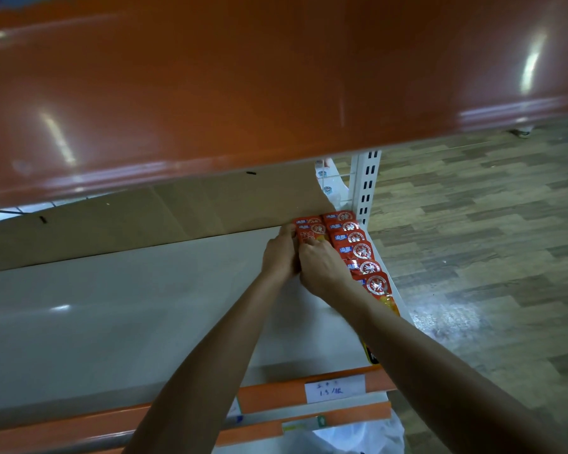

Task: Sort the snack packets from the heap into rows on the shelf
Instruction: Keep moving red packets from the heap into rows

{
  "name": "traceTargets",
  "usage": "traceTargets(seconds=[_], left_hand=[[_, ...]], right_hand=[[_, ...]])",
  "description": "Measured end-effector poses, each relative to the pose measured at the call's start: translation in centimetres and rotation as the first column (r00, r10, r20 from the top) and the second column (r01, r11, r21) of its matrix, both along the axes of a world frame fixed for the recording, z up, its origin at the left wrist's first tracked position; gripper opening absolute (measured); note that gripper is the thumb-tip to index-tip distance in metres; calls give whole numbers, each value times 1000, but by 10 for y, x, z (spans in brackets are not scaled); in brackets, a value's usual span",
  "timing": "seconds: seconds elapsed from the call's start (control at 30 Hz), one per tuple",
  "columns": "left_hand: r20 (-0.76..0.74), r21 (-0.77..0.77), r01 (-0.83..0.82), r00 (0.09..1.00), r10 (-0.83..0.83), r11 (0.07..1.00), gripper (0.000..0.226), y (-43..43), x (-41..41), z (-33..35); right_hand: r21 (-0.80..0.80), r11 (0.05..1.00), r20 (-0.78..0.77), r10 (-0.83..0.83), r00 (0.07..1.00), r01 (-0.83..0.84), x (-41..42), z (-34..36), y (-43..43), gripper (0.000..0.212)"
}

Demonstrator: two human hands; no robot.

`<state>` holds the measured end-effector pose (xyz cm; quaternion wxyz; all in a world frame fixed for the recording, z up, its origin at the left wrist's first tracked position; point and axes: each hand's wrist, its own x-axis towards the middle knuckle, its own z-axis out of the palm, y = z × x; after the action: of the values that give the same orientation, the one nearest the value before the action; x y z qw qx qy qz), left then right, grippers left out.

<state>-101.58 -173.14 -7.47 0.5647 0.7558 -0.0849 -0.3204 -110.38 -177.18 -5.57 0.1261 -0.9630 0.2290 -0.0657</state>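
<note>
A row of several red snack packets [358, 247] runs front to back along the right end of the grey shelf [128, 296]. To its left a second, short row of red packets [312, 227] stands at the back against the cardboard. My left hand [281, 253] and my right hand [322, 263] meet at this second row, both pinching the front red packet there. My right forearm covers the front part of the first row. No heap of packets is in view.
An orange upper shelf [243, 86] overhangs close above. Brown cardboard [145, 217] lines the back. A white slotted upright [364, 188] stands at the right end. A handwritten price label [333, 388] sits on the orange front rail. A white plastic bag [351, 437] hangs below. Wood-pattern floor [489, 240] lies right.
</note>
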Motion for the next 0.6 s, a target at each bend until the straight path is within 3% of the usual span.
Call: traceTargets(seconds=[0.07, 0.2, 0.27, 0.33, 0.6], left_hand=[[-23, -39, 9, 1000, -9, 999, 39, -1, 3, -1], [122, 40, 183, 975, -187, 982, 43, 4, 9, -2], [341, 207, 280, 878, -337, 937, 40, 5, 13, -3], [453, 296, 304, 790, -413, 906, 52, 5, 14, -2], [421, 199, 265, 846, -327, 943, 56, 5, 16, -1]], right_hand=[[2, 1000, -15, 10, 1000, -10, 2, -1, 0, 23], [6, 1000, -16, 18, 1000, -18, 3, -1, -1, 23], [5, 1000, -12, 19, 1000, -19, 3, -2, -2, 24], [-8, 1000, -9, 29, 1000, -29, 1, -3, -3, 26], [-13, 999, 10, 40, 999, -40, -1, -1, -4, 23]])
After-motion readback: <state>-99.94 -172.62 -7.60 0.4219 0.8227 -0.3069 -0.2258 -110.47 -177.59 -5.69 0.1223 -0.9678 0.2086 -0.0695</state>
